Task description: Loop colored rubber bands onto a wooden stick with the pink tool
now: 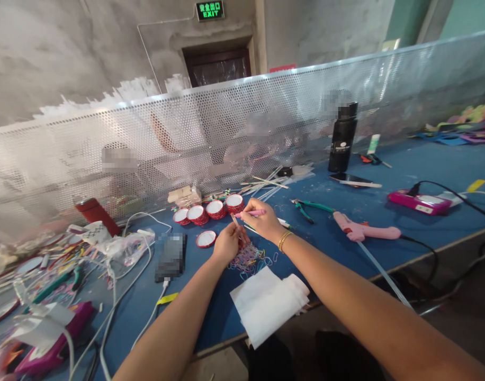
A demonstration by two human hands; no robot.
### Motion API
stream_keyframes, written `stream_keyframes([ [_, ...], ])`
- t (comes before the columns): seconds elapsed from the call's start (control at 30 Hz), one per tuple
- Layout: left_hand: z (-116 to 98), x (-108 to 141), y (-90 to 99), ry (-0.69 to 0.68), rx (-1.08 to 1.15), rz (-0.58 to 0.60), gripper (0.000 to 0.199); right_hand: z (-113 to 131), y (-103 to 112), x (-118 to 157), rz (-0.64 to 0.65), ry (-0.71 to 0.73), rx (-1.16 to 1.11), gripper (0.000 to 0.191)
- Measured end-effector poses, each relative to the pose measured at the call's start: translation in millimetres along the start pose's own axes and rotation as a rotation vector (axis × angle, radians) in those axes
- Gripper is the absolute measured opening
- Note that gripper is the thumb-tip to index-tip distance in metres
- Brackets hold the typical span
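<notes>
Pink pen [258,212] | middle of the frame | right hand [266,222] grips it | lies sideways, tip to the left | left hand [226,243], just lower left, pinches a thin strip [236,220] by the tip

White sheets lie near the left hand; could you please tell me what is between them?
The head view shows a pile of small coloured loops on the blue table, between the left hand and the white sheets.

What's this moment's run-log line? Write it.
left hand: holding small thin piece, details unclear | right hand: holding pink pen-like tool | near left hand: coloured loops
</notes>
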State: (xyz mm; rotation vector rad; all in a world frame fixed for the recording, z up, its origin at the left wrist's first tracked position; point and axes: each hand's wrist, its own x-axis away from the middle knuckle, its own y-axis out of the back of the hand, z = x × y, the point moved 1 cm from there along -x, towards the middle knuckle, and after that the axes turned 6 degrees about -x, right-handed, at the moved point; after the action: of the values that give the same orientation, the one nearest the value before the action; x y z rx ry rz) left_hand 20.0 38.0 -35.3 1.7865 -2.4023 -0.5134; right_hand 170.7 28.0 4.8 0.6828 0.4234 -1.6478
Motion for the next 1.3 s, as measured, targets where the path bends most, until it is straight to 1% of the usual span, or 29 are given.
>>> stream_keyframes([
  [0.17,-1.9,1.1,-0.1,0.005,-0.008,-0.004,0.021,-1.8,0.9,-0.6,-0.039,-0.007,0.031,0.015],
  [0.33,-3.1,1.8,-0.1,0.001,-0.006,-0.007,0.021,-1.8,-0.3,0.1,0.003,0.015,0.033,0.014],
  [0.47,-3.3,2.0,-0.2,0.009,0.007,-0.008,0.021,-1.4,0.4,0.0,-0.027,0.015,0.039,0.014],
  [0.6,-2.5,1.1,0.1,0.008,0.005,-0.01,0.022,-1.0,0.9,-0.2,0.01,0.022,0.05,0.014],
  [0.73,-1.3,0.3,0.2,0.01,0.016,-0.012,0.023,-1.8,1.6,-0.3,-0.022,0.011,0.053,0.015],
  [0.87,-0.4,0.4,0.0,0.014,0.017,-0.012,0.022,-2.2,0.9,0.0,0.008,0.013,0.045,0.015],
  [1.03,-1.0,0.7,0.2,0.007,0.017,-0.008,0.021,-1.7,1.3,0.1,-0.011,0.014,0.047,0.014],
  [1.17,-3.2,1.6,0.1,0.013,0.012,-0.015,0.023,-1.5,1.2,0.4,0.02,0.025,0.052,0.015],
  [1.3,-4.2,2.5,0.0,0.022,0.01,-0.017,0.021,-1.7,1.8,0.8,-0.008,0.019,0.06,0.014],
])
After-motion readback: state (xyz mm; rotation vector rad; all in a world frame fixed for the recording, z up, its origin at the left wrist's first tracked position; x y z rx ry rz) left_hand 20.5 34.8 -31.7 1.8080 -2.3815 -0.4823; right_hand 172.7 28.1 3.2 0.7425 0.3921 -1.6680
